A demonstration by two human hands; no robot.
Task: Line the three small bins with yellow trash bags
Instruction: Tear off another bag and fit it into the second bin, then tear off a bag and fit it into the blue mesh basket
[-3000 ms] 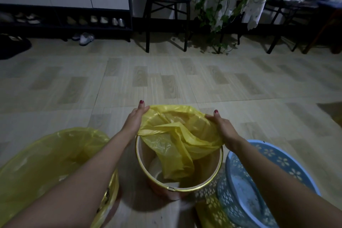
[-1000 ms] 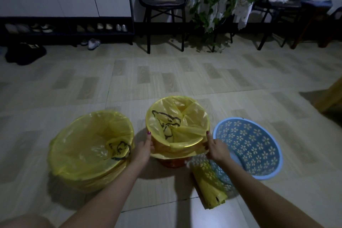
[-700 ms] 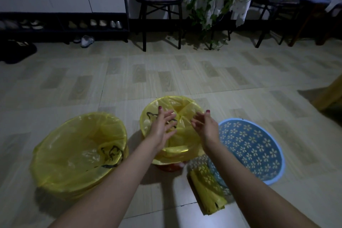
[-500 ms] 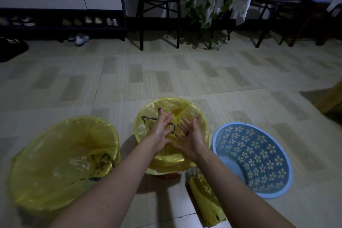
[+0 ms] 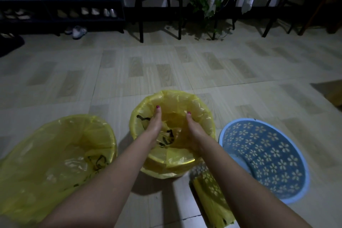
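Yellow bag (image 5: 196, 105) in the middle bin needs both hands, left (image 5: 154, 123) and right (image 5: 193, 128), fingers hidden so grip unclear, pressing it down evenly.

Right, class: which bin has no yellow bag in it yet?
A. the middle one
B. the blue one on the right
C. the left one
B: the blue flower-patterned bin shows its bare inside, while the left bin and middle bin have yellow bags over their rims.
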